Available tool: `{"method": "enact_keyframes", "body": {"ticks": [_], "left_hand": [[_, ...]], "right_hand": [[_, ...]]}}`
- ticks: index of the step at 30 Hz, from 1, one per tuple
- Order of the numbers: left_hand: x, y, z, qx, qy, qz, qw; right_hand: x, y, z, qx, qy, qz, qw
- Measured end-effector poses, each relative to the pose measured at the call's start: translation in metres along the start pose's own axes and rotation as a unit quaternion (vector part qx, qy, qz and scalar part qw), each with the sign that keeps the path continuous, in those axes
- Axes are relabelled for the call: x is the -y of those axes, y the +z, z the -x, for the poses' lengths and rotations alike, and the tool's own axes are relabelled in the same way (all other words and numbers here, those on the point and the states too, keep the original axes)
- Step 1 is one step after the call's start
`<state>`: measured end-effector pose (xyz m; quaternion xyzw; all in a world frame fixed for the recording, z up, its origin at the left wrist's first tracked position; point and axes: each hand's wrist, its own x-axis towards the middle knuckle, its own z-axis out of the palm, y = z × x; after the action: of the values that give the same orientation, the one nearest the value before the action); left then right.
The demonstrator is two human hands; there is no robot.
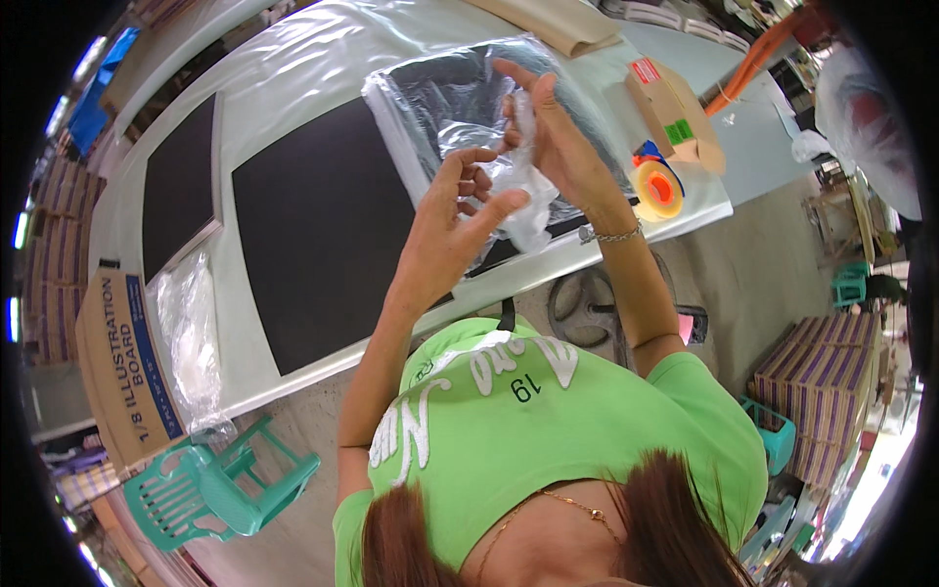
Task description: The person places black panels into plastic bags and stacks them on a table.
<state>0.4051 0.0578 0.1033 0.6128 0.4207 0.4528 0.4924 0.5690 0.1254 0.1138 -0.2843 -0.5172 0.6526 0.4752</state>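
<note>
My left hand (447, 227) is beside a crumpled strip of clear plastic film (526, 210), its fingers loosely curled and the thumb held apart from them. My right hand (565, 147) has its lower fingers bent around the upper end of that film, while the index finger points outward. Under both hands lies a stack of black boards wrapped in shiny clear plastic (416, 93), at the table's near edge. To its left a bare black board (318, 225) lies flat. The hands hide part of the wrapped stack's near side.
A tape dispenser with a yellow roll (657, 188) and an open cardboard box (675, 112) stand right of the stack. Farther left are another black board stack (181, 181), loose plastic sleeves (191, 328) and a carton (127, 362). A green plastic chair (210, 484) stands below the table's left.
</note>
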Motion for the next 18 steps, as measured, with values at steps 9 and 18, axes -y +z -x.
{"method": "enact_keyframes", "body": {"ticks": [9,18], "left_hand": [[-0.016,-0.079,0.057,-0.207,0.002,0.08,0.975],[-0.015,-0.203,0.145,-0.119,-0.058,0.023,0.991]], "right_hand": [[-0.013,0.088,-0.024,0.21,-0.027,0.138,0.968],[-0.024,0.158,-0.031,0.286,-0.038,0.146,0.946]]}}
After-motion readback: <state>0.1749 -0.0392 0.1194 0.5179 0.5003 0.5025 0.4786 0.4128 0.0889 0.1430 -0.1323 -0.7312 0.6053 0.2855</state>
